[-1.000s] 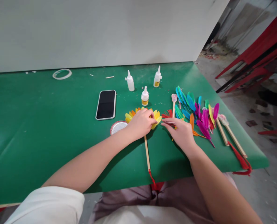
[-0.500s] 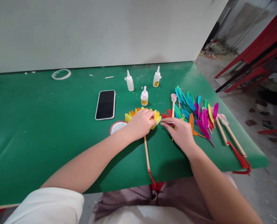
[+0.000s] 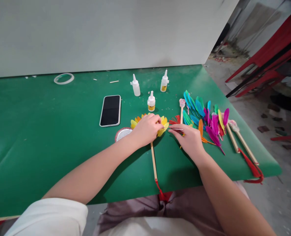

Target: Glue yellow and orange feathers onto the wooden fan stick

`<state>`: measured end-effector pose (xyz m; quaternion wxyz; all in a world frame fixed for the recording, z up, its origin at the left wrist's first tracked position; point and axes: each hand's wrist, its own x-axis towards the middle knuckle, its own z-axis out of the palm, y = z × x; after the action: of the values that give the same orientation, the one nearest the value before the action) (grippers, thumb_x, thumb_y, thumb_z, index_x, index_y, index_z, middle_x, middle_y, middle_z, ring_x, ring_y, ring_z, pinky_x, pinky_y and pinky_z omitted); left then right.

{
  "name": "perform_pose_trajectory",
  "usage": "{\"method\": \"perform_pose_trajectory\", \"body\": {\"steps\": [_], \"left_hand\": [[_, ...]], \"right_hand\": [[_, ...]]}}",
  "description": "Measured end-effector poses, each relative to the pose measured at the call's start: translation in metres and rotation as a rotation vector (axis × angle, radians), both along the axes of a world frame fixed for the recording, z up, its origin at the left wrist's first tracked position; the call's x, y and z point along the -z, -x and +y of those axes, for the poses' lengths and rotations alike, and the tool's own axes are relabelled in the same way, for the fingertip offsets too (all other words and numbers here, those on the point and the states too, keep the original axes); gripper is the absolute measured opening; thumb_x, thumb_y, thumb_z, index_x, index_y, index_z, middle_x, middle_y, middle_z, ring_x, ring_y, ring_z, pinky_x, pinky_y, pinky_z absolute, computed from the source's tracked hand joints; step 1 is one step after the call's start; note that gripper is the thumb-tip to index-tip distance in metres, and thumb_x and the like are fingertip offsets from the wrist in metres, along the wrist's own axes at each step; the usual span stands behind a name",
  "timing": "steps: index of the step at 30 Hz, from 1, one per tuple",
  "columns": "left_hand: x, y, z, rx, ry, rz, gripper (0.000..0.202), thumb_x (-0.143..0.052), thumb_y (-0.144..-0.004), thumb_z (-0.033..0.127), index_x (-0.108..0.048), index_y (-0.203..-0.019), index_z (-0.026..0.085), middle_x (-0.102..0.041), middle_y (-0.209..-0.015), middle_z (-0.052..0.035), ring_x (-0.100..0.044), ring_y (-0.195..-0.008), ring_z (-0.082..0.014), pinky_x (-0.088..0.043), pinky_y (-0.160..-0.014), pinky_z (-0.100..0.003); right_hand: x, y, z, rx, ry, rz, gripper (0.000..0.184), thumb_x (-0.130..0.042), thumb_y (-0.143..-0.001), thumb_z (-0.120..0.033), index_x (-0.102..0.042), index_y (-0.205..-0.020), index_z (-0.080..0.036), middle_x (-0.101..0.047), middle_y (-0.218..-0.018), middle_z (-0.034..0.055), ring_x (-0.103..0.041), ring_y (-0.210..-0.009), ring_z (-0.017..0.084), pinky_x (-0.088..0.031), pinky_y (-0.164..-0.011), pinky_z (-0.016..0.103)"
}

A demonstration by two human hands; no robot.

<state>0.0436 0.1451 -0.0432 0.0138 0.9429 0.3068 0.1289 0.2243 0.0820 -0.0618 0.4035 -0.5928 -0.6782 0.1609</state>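
A round fan of yellow and orange feathers (image 3: 163, 123) lies on the table, its wooden handle (image 3: 154, 160) pointing toward me and ending in a red tassel (image 3: 162, 195). My left hand (image 3: 149, 129) covers the fan's middle, with thumb and fingers closed at its right side; exactly what they pinch is partly hidden. In my right hand (image 3: 188, 136) is a pair of thin metal tweezers (image 3: 176, 128), gripped between thumb and fingers. The tweezers' tips point left, close to my left fingertips. A round white disc with a red rim (image 3: 122, 133) shows partly beneath my left forearm.
Several small glue bottles (image 3: 151, 101) stand beyond the fan. A phone (image 3: 110, 110) lies to their left, and a tape roll (image 3: 63, 78) farther back. Loose coloured feathers (image 3: 214, 124) and wooden handles (image 3: 243, 142) lie at the right. A pale wall (image 3: 98, 36) borders the table's back.
Both hands, the fan and the tweezers keep nearly the same positions. The whole view has shifted very slightly.
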Motion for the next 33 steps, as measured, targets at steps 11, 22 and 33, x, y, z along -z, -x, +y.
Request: {"method": "perform_pose_trajectory", "body": {"steps": [11, 22, 33], "left_hand": [[0.0045, -0.0006, 0.0002, 0.043, 0.043, -0.014, 0.028, -0.043, -0.084, 0.009, -0.069, -0.090, 0.019, -0.058, -0.089, -0.0070, -0.047, -0.081, -0.0185, -0.037, -0.068, -0.032], [0.0058, -0.0011, 0.0021, 0.041, 0.052, -0.022, 0.028, -0.043, -0.083, 0.009, -0.069, -0.090, 0.019, -0.059, -0.088, -0.0067, -0.048, -0.081, -0.0183, -0.037, -0.068, -0.031], [0.0037, -0.0004, 0.0021, 0.034, 0.069, -0.016, 0.028, -0.043, -0.083, 0.010, -0.069, -0.088, 0.019, -0.059, -0.089, -0.0069, -0.048, -0.081, -0.0191, -0.036, -0.068, -0.032]], "right_hand": [[-0.0028, 0.0011, -0.0005, -0.004, 0.020, 0.000, 0.012, -0.062, -0.078, -0.029, -0.070, -0.087, -0.024, -0.073, -0.085, 0.0016, -0.069, -0.076, 0.019, -0.055, -0.076, 0.033], [-0.0063, 0.0012, -0.0008, 0.000, 0.007, 0.006, 0.011, -0.063, -0.077, -0.026, -0.070, -0.085, -0.022, -0.073, -0.083, 0.0015, -0.069, -0.074, 0.018, -0.055, -0.074, 0.030], [-0.0059, 0.0017, -0.0006, 0.017, 0.033, 0.063, 0.011, -0.065, -0.075, -0.028, -0.070, -0.084, -0.024, -0.073, -0.082, 0.0009, -0.069, -0.071, 0.018, -0.056, -0.073, 0.031]]}}
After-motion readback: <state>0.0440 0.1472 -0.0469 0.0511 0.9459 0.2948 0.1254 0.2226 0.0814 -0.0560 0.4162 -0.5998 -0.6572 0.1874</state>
